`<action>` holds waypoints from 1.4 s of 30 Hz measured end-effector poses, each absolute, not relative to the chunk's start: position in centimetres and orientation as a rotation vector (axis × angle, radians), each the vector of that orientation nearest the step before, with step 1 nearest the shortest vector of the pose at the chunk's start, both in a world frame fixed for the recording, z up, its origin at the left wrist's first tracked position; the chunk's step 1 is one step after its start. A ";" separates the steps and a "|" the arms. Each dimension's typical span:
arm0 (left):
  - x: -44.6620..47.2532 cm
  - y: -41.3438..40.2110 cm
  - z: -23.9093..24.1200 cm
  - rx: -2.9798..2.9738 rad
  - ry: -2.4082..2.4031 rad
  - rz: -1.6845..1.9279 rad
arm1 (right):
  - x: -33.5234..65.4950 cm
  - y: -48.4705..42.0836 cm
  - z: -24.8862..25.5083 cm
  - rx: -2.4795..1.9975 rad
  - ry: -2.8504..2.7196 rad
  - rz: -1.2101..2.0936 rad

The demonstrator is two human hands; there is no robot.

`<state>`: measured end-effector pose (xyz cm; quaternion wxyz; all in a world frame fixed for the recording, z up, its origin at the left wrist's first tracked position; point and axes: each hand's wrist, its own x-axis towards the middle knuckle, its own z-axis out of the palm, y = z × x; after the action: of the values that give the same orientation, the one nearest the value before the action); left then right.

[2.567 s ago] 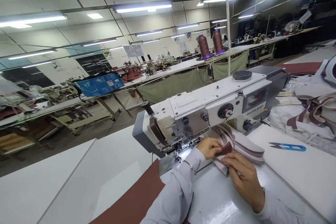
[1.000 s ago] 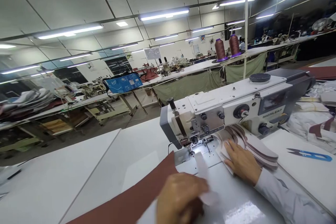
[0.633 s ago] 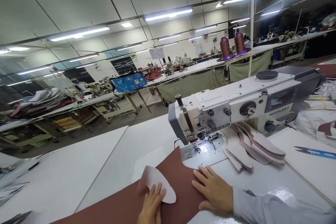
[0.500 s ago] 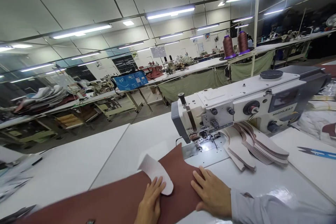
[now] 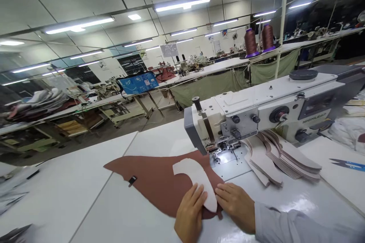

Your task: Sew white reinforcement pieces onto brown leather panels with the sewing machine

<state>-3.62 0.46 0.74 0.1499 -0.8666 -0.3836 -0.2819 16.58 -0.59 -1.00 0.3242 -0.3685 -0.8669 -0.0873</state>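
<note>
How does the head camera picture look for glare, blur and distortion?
In the head view, the ceiling tube lights burn bright, and a white glare patch marks the glossy white table beside the right hand. The wide lens tilts and bows the long workbenches. The left hand looks fairly sharp, while the sheets in the bottom left corner are blurred.

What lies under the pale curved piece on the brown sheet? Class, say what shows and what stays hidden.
The brown sheet lies under the pale curved piece, showing around its edges. The part of the sheet directly beneath the piece is covered, so it cannot be seen.
</note>
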 end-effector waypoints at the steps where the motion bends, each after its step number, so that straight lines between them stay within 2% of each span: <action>1: -2.9 0.0 0.7 -2.479 -1.094 -0.832 | 17.0 -0.7 -0.5 -0.900 -2.283 -0.204; 8: -0.8 1.4 2.1 -2.438 -1.327 -0.893 | 17.6 -1.5 -0.3 -0.685 -2.303 -0.076; 11: -0.4 1.2 2.3 -2.492 -1.251 -0.885 | 17.4 -1.7 -0.2 -0.644 -2.313 -0.072; 14: 0.1 0.1 2.0 -2.598 -1.101 -0.784 | 17.1 -1.6 0.2 -0.682 -2.348 -0.003; 19: 0.2 0.3 1.3 -2.498 -1.271 -0.719 | 16.8 -1.0 0.1 -0.761 -2.350 -0.074; 21: -0.1 1.9 1.2 -2.553 -1.218 -0.758 | 16.6 -0.6 -0.1 -0.744 -2.352 -0.117; 26: -0.8 5.3 1.0 -2.759 -0.910 -0.853 | 16.3 0.4 -0.1 -0.783 -2.402 0.006; 31: -0.1 4.3 0.5 -2.670 -1.069 -0.613 | 16.1 0.5 -0.1 -0.801 -2.431 0.033; 35: 0.6 3.2 0.2 -2.617 -1.197 -0.431 | 17.2 1.4 0.3 -0.716 -2.431 0.189; 38: 0.6 3.5 0.1 -2.623 -1.218 -0.506 | 18.1 2.3 0.7 -0.613 -2.449 0.310; 42: -0.1 4.6 0.2 -2.624 -1.159 -0.604 | 17.5 2.3 0.7 -0.670 -2.439 0.196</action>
<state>-0.10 4.56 0.20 0.1051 -0.8902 -0.3931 -0.2051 17.51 2.28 0.70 0.2979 -0.2520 -0.9178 0.0739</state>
